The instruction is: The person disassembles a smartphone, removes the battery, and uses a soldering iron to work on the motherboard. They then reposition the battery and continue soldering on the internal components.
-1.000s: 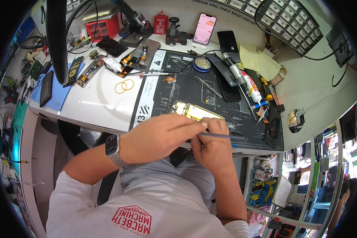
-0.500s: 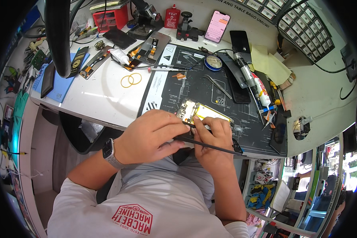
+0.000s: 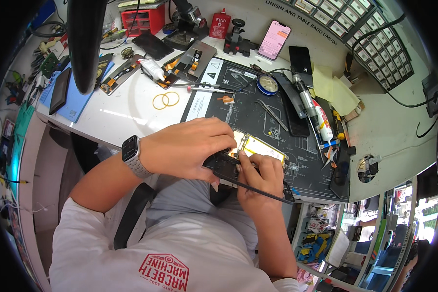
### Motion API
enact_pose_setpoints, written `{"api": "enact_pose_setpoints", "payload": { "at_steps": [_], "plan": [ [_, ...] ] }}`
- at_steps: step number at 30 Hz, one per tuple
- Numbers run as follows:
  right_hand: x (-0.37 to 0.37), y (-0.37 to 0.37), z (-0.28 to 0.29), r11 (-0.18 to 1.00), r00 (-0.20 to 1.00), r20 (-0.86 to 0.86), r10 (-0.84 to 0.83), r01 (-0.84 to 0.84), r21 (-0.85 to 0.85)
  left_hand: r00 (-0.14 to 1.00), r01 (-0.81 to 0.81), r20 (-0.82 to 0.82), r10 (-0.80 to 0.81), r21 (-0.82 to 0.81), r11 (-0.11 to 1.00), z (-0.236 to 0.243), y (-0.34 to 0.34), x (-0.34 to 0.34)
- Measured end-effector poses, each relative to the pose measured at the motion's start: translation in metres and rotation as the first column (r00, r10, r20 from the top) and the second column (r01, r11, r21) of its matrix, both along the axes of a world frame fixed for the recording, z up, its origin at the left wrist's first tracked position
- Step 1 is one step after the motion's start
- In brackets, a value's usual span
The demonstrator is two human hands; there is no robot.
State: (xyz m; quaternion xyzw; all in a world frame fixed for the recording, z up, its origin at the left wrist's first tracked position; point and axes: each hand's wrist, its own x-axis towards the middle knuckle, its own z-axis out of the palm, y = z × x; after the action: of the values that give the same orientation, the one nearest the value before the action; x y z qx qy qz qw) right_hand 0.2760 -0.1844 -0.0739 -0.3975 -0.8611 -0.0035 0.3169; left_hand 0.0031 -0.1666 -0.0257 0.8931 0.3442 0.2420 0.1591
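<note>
A: Grip status?
B: Left hand [image 3: 190, 143] pinches dark panel [image 3: 224, 168]; right hand [image 3: 260, 180] touches opened phone [image 3: 264, 150], grip unclear. Phone's near front edge of mat [image 3: 314, 177].
A: Risk?
B: Slipping pinch drops panel; tugging could tear any hidden cable.

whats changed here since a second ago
The left hand has drawn left, away from the right hand, and is now at the left end of the dark panel. The panel has tilted, slanting down to the right with more of its dark face showing; the right hand is still on it. The open phone body, tweezers and yellow rubber bands lie as before.
</note>
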Motion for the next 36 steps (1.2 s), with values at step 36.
{"api": "enact_pose_setpoints", "payload": {
  "at_steps": [36],
  "plan": [
    [-0.005,-0.001,0.014,0.999,1.000,-0.025,-0.001,0.000,-0.052,0.995,0.063,-0.075,-0.060,0.045,0.997,0.000,0.020,0.001]
  ]
}}
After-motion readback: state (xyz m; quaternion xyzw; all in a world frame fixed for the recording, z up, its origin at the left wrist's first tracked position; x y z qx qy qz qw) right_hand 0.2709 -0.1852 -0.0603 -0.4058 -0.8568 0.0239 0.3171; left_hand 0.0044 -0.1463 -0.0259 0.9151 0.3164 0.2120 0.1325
